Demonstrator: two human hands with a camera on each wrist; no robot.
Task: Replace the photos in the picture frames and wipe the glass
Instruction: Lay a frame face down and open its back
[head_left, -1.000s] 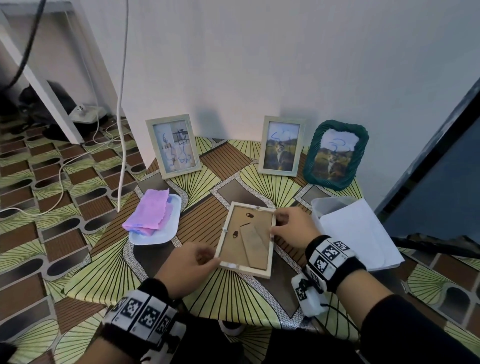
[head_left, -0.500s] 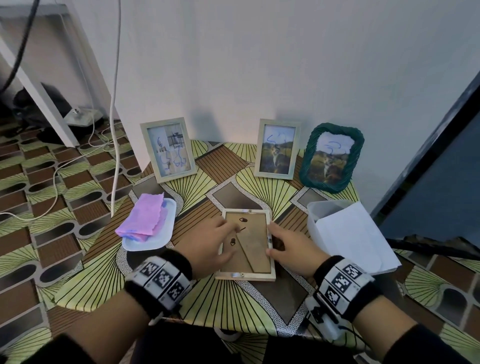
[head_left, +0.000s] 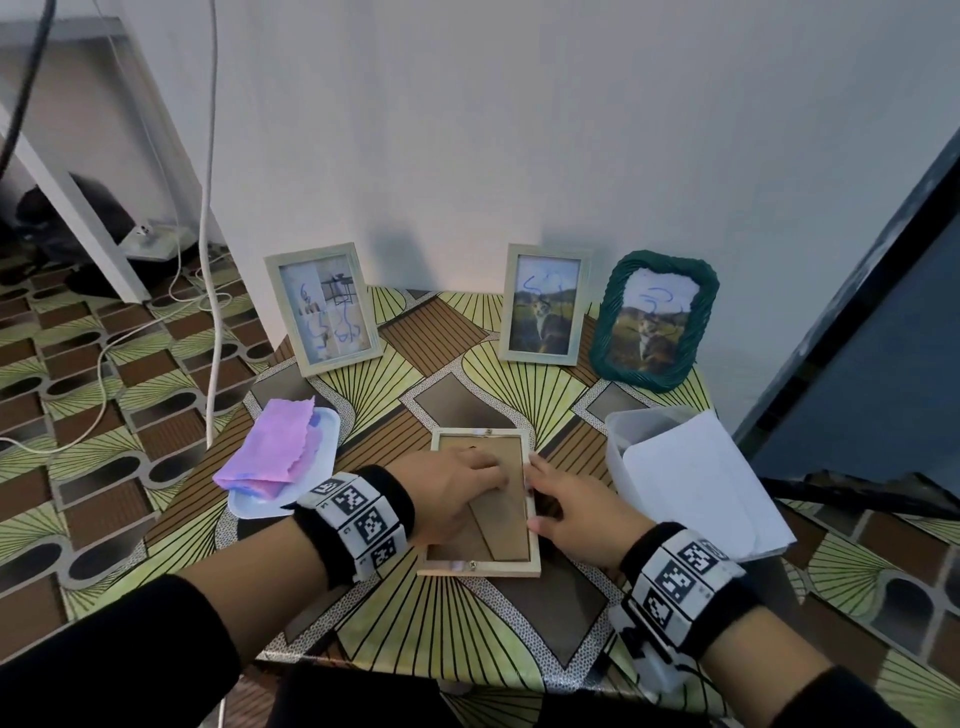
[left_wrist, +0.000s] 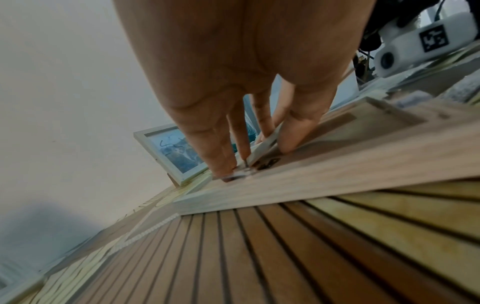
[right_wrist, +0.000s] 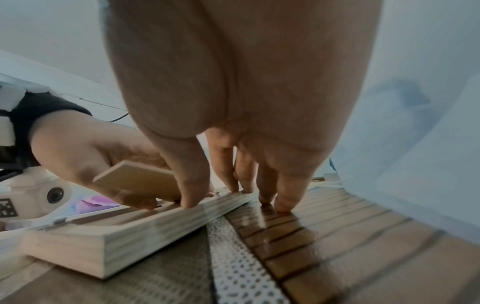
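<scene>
A pale wooden picture frame lies face down at the middle of the patterned table, its brown backing up. My left hand reaches across the backing and holds the raised cardboard stand between thumb and fingers. In the left wrist view its index fingertip touches a small metal tab at the frame's far rim. My right hand stays open at the frame's right rim. Its thumb and two straight fingers touch the rim, and the other fingertips rest on the tabletop.
Three frames stand against the wall: a pale one, a second pale one and a green woven one, all with blue scribbles on the glass. A pink cloth lies on a white tray. A white tub holds white paper.
My left hand has moved from the frame's lower left corner up onto the backing and taken the stand. The right hand has slid down the right rim.
</scene>
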